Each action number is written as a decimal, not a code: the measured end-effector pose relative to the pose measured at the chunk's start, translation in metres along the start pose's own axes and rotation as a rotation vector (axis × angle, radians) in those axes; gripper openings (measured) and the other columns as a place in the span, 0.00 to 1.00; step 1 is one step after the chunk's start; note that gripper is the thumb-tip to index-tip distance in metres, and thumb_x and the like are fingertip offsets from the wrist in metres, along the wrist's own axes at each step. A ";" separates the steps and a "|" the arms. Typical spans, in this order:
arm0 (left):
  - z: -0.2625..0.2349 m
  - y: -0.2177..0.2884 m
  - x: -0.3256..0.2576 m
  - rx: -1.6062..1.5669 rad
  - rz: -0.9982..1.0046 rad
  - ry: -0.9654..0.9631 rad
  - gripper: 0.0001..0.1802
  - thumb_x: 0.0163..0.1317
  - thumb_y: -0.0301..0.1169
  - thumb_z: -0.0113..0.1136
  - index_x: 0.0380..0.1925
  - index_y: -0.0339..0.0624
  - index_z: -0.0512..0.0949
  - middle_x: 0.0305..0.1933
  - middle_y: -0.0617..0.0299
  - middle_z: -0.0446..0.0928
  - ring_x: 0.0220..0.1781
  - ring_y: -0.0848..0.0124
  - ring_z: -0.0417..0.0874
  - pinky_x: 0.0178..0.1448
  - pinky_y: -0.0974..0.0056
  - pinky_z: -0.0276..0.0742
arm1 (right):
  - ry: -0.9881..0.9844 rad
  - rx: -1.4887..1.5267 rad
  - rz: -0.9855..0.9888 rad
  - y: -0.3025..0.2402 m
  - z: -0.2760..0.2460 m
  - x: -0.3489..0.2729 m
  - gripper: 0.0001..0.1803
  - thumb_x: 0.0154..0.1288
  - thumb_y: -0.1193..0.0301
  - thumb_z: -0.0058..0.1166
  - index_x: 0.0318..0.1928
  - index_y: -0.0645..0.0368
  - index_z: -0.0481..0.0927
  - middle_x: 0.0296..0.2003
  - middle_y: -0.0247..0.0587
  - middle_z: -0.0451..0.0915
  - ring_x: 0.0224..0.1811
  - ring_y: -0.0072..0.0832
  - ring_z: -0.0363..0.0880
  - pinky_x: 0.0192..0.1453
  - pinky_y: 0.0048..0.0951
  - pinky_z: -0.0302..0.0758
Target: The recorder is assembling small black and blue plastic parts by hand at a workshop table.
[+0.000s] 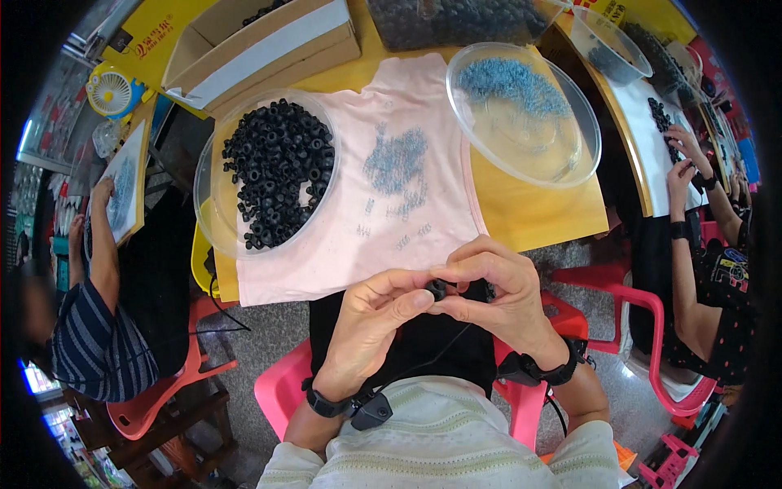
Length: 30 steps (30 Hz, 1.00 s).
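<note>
- The left hand [368, 319] has its grip pinching a small black part [437, 288], thumb and forefinger pressed against it.
- The right hand [507, 300] meets it from the other side, its grip closed on the same part, forefinger above and thumb below; something dark also shows within the curl of its fingers, too hidden to tell what.
- The black part is held between the two hands, over the person's lap and just off the near edge of the desk [533, 220].
- Both wrists wear black straps, the left one carrying a small dark box [371, 411].
- A pale pink cloth [342, 244] covers the middle of the desk, with a patch of small bluish-grey pieces [395, 163] spread over it.
- At its left stands a round clear tub [206, 213], holding a heap of black parts [277, 163].
- At its right, a second clear tub [521, 175] holds more bluish pieces [515, 85], gathered toward its far side.
- An open cardboard box [273, 57] stands behind the left tub.
- Co-workers sit at either side: one reaches over a white surface at left, another handles black pieces [661, 116] at right.
</note>
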State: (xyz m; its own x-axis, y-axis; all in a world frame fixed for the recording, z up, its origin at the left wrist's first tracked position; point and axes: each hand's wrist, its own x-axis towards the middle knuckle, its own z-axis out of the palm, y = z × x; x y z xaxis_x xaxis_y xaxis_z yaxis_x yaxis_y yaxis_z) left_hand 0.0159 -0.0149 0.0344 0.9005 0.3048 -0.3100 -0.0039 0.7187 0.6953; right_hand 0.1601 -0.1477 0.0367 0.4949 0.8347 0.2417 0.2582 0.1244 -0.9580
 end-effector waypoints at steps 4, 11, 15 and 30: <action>-0.004 0.000 -0.001 0.012 -0.017 -0.014 0.10 0.68 0.22 0.57 0.48 0.34 0.78 0.49 0.52 0.82 0.51 0.66 0.83 0.57 0.62 0.80 | -0.013 0.004 0.003 0.000 -0.001 0.001 0.20 0.52 0.75 0.72 0.49 0.55 0.86 0.38 0.34 0.79 0.32 0.19 0.75 0.36 0.21 0.74; -0.002 -0.002 -0.003 0.129 0.076 0.083 0.13 0.62 0.20 0.65 0.48 0.35 0.80 0.45 0.61 0.82 0.47 0.77 0.82 0.53 0.71 0.78 | 0.009 -0.224 -0.075 -0.013 0.002 -0.001 0.21 0.51 0.76 0.72 0.49 0.56 0.85 0.38 0.38 0.81 0.34 0.27 0.80 0.38 0.26 0.77; -0.002 0.000 -0.004 0.110 0.077 0.101 0.13 0.62 0.19 0.65 0.48 0.34 0.80 0.45 0.61 0.81 0.47 0.77 0.81 0.54 0.72 0.78 | 0.027 -0.356 -0.171 -0.017 0.005 0.000 0.24 0.49 0.79 0.71 0.50 0.60 0.83 0.38 0.42 0.82 0.37 0.34 0.81 0.40 0.30 0.79; -0.004 -0.003 0.000 0.094 0.156 0.094 0.12 0.65 0.21 0.63 0.47 0.33 0.78 0.44 0.61 0.81 0.46 0.77 0.81 0.54 0.71 0.77 | -0.091 -0.761 -0.241 -0.017 0.020 0.016 0.30 0.51 0.70 0.66 0.56 0.65 0.75 0.38 0.40 0.76 0.39 0.33 0.76 0.38 0.30 0.74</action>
State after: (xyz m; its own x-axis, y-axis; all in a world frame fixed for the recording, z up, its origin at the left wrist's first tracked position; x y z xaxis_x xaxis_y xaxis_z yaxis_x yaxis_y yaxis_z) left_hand 0.0136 -0.0147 0.0295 0.8478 0.4678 -0.2500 -0.0952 0.5980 0.7959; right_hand 0.1468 -0.1256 0.0542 0.2927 0.8759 0.3837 0.8602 -0.0659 -0.5058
